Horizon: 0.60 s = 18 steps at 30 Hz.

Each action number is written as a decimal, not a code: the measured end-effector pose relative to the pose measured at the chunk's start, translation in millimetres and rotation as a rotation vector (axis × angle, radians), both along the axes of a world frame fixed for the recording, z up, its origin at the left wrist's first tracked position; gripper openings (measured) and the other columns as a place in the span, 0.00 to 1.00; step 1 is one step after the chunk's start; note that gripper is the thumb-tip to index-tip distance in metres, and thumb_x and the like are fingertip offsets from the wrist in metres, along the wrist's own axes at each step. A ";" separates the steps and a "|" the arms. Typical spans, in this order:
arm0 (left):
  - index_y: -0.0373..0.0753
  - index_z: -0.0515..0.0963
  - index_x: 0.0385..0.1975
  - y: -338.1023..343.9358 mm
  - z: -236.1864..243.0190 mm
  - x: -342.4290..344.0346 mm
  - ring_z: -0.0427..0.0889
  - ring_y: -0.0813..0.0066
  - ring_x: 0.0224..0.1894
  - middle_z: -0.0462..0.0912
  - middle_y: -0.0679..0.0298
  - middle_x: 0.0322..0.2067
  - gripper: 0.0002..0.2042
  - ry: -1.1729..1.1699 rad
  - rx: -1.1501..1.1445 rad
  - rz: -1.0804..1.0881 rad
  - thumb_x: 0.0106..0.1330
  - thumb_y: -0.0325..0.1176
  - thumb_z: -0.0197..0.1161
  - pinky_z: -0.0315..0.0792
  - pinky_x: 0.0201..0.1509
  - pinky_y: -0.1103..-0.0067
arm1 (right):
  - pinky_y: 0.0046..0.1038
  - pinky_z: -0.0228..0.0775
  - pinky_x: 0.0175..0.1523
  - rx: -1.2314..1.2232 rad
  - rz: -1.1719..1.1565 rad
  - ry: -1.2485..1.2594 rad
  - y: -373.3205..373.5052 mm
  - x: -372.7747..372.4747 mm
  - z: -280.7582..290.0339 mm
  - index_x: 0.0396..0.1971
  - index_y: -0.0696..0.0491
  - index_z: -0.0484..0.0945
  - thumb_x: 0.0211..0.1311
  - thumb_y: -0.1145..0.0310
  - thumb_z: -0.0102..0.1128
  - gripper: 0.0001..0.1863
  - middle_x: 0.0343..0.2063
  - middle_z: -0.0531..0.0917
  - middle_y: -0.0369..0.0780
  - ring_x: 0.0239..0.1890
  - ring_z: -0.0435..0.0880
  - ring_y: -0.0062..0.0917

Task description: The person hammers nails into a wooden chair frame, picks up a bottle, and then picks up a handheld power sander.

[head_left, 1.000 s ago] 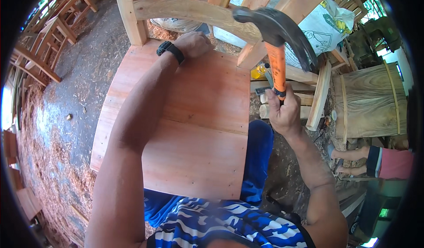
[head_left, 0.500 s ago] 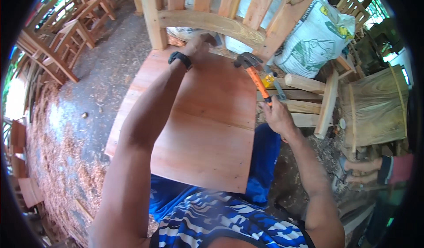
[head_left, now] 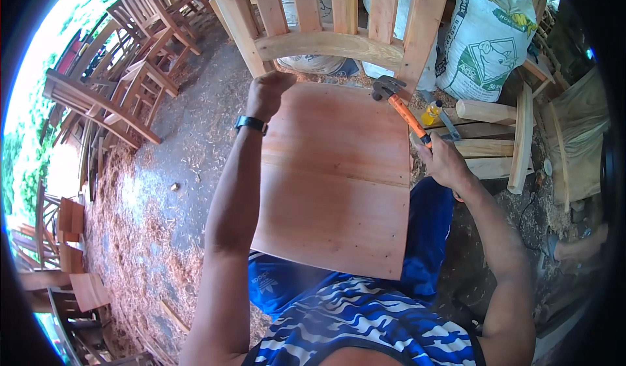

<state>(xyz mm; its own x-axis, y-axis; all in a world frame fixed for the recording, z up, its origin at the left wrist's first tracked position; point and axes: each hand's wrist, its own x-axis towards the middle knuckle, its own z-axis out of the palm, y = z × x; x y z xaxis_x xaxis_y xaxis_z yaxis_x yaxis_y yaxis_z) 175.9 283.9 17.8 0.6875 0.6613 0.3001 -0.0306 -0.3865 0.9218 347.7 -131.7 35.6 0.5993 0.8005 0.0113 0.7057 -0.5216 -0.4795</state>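
Observation:
My right hand (head_left: pixel 448 164) grips the lower end of a claw hammer (head_left: pixel 405 113) with an orange handle and dark metal head. The hammer's head is above the far right corner of a reddish wooden chair seat (head_left: pixel 339 229). My left hand (head_left: pixel 268 93), with a dark watch on its wrist, is closed at the seat's far left corner, near the base of the back post. Whatever its fingers hold, if anything, is hidden. Beyond the seat rises the slatted wooden chair back (head_left: pixel 332 45). Small dark spots dot the seat's right side.
To the right are a yellow bottle (head_left: pixel 431 113), a metal bar (head_left: pixel 450 124) and wooden pieces (head_left: pixel 486 147). Behind them stands a white printed sack (head_left: pixel 489 46). Wooden chairs (head_left: pixel 140 72) are at the far left, and shavings (head_left: pixel 150 235) cover the floor. Someone's leg (head_left: pixel 580 245) shows at right.
My left hand has moved left from behind the seat's far edge to its far left corner. The hammer stays in my right hand near the right edge. The whole view has shifted.

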 end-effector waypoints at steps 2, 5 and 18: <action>0.35 0.89 0.42 -19.9 1.4 17.1 0.81 0.82 0.33 0.89 0.69 0.32 0.10 -0.028 -0.035 0.051 0.64 0.32 0.75 0.75 0.39 0.81 | 0.50 0.73 0.39 0.025 0.012 -0.035 -5.5 8.8 -5.6 0.36 0.64 0.73 0.72 0.57 0.62 0.21 0.26 0.83 0.58 0.35 0.84 0.56; 0.36 0.90 0.44 -15.0 -8.0 20.9 0.80 0.84 0.31 0.88 0.70 0.30 0.11 -0.046 -0.125 0.133 0.64 0.32 0.74 0.75 0.38 0.82 | 0.46 0.72 0.36 0.053 0.063 0.000 -4.7 6.9 12.1 0.34 0.62 0.73 0.71 0.57 0.64 0.20 0.24 0.81 0.55 0.32 0.84 0.53; 0.37 0.90 0.42 -9.4 -19.5 23.5 0.84 0.82 0.31 0.90 0.66 0.28 0.10 -0.011 -0.054 0.231 0.64 0.34 0.73 0.78 0.39 0.80 | 0.43 0.68 0.29 0.222 0.281 -0.088 83.0 -22.5 52.5 0.34 0.59 0.72 0.70 0.60 0.65 0.17 0.19 0.78 0.51 0.24 0.82 0.50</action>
